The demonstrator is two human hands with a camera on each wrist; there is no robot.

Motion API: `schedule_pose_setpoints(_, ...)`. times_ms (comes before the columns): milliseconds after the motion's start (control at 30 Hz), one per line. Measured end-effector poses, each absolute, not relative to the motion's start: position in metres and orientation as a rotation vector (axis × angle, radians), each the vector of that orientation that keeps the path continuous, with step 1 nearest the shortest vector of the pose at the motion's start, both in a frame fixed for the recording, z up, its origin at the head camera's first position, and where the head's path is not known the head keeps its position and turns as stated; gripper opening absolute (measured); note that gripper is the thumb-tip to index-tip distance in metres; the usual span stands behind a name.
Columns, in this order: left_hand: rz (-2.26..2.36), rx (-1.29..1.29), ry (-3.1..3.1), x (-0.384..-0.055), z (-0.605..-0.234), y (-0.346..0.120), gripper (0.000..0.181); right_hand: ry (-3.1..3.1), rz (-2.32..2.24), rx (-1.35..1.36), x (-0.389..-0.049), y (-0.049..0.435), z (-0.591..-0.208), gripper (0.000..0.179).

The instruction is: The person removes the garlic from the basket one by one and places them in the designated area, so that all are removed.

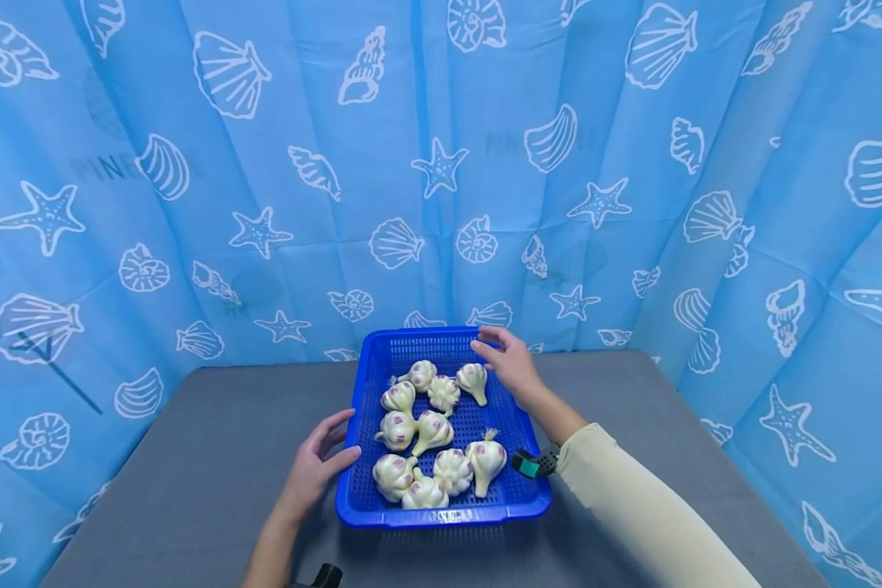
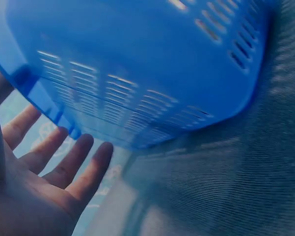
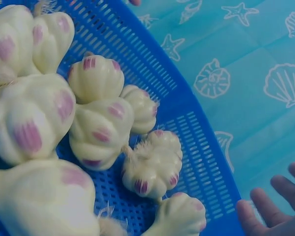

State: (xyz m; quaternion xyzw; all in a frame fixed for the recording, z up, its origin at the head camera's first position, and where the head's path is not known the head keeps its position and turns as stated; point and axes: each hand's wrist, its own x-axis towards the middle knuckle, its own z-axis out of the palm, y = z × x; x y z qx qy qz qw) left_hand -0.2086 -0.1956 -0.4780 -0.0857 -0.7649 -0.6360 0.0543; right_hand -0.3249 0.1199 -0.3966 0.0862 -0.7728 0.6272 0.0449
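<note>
A blue plastic basket (image 1: 444,516) with slotted walls holds several white garlic bulbs (image 1: 434,431) marked with purple patches. In the right wrist view the garlic bulbs (image 3: 101,132) lie close together against the mesh. At the basket's left side is my left hand (image 1: 316,465), fingertips right at the rim. The left wrist view shows that hand (image 2: 49,187) with fingers spread beside the basket's wall (image 2: 113,93). My right hand (image 1: 513,367) hovers around the far right corner, its fingers loosely extended; its fingers (image 3: 277,204) hold nothing in the right wrist view.
The basket stands on a table with a grey cloth (image 1: 242,433). Behind and on both sides hangs a blue curtain (image 1: 441,229) printed with white shells and starfish. A black strap with a green patch (image 1: 532,465) circles my right wrist.
</note>
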Motion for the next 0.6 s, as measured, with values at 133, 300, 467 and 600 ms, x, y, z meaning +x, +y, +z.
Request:
schedule_pose_setpoints(133, -1.932, -0.282, -2.281, -0.21, -0.484, -0.195, 0.05, -2.419, 1.973, 0.238, -0.33, 0.111, -0.398, 0.048)
schedule_pose_setpoints(300, -1.932, -0.325, -2.226, -0.211, -0.488, -0.192, 0.047, -2.522, 1.983, 0.178, -0.332, 0.101, -0.398, 0.051)
schedule_pose_setpoints(467, -1.96, -0.344, -2.181, -0.21, -0.489, -0.19, 0.047, -2.581, 1.993, 0.127, -0.332, 0.091, -0.402, 0.053)
schedule_pose_setpoints(600, -1.99, -0.343, -2.169, -0.209, -0.488, -0.189, 0.046, -2.626, 1.987, 0.085, -0.333, 0.084, -0.406, 0.055)
